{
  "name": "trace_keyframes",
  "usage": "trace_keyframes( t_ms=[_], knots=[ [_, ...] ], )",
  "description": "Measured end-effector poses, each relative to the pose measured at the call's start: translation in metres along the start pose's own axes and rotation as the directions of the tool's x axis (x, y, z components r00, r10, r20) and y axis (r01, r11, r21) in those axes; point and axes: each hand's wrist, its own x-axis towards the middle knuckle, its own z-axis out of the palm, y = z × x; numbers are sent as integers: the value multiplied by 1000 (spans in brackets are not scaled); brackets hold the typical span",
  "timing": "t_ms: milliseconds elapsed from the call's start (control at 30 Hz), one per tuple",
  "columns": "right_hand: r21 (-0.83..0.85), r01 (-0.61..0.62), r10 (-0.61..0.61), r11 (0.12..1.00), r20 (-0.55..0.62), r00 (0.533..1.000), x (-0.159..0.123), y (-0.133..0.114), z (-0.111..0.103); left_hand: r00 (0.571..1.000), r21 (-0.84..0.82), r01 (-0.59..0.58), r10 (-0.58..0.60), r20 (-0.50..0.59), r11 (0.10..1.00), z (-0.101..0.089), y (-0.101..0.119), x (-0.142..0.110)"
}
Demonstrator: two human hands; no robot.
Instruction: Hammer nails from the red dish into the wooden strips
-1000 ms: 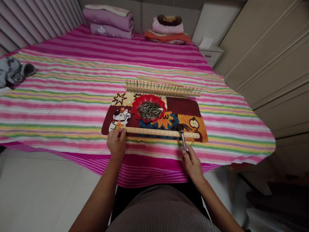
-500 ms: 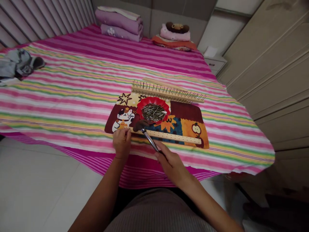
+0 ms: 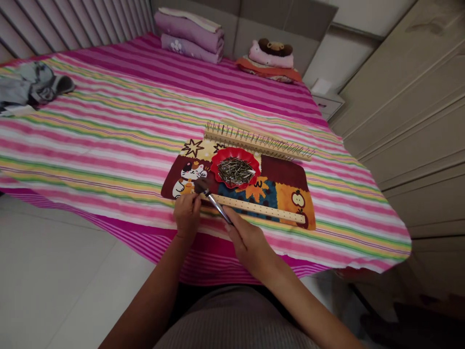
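Observation:
My left hand point(image 3: 187, 215) is closed at the left end of a pale wooden strip point(image 3: 261, 208) with rows of small holes. My right hand point(image 3: 249, 242) grips a soft brush point(image 3: 218, 206) by its handle. The brush has a silver shaft and a dark, slightly blurred head, which is over the strip's left end, beside my left fingers. Just beyond the strip, a red scalloped bowl point(image 3: 215, 157) holds a heap of nails point(image 3: 236, 172). Strip and bowl both rest on a patterned mat point(image 3: 283, 169) with a cat picture.
Behind the bowl lies a wooden bar point(image 3: 254, 143) studded with several upright nails. Striped cloth point(image 3: 109, 145) covers the bed. Grey clothing point(image 3: 39, 87) lies at the far left. Folded purple bedding point(image 3: 192, 41) and a pink-orange pile point(image 3: 271, 60) sit near the headboard.
The brush head has moved left along the strip, closer to my left fingers. My left hand keeps its hold on the strip's end. The whole view has shifted slightly.

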Motion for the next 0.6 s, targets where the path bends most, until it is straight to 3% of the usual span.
trace_keyframes(
  t_ms=[133,233,333,500,600],
  knots=[
    [24,-17,21,1000,-169,985,-13,4,-18,996,-41,-56,52,-74,998,3,-1,0],
    [16,-123,122,992,-280,952,-31,29,-26,993,-29,-81,78,-89,996,4,-3,0],
    [-13,-229,204,973,-414,887,-50,64,-34,994,-33,-75,73,-77,997,4,-5,2],
    [-119,-379,232,918,-615,754,-69,124,-52,998,-49,-21,18,-64,999,-6,2,3],
    [-179,-443,229,879,-655,720,-73,153,-59,990,-2,-58,57,-128,998,-15,13,3]
  ],
)
